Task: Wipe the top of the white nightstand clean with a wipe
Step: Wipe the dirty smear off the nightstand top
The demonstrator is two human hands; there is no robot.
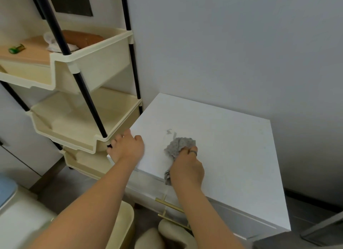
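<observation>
Stage: wiping is under way, not finished.

Right hand (pixel 187 167): fingers closed round a crumpled grey wipe (pixel 178 146), pressing it down on the top of the white nightstand (pixel 232 146). The wipe sits in the front-left part of the top. A tail of it hangs out below the hand near the front edge.

Left hand (pixel 126 146): at the left edge of the nightstand near the front corner, thumb on the top, fingers bent over the side. It reads as gripping the edge to steady the body or the furniture. It holds no cloth.

Surface: a grey smear (pixel 169 132) lies just beyond the wipe, touching or almost touching its far edge. It has not been cleared. Faint specks show toward the right rear of the top, too fine to tell whether they are dirt or picture noise. The rest of the top looks plain white, with no wet sheen or streak to show which areas the wipe has covered.

Judgement: the smear is the evident target and is only partly dealt with at best. The middle, the right side and the back strip along the wall are probably left to do.

Beside the nightstand on the left stands a cream tiered rack (pixel 96 63).
</observation>
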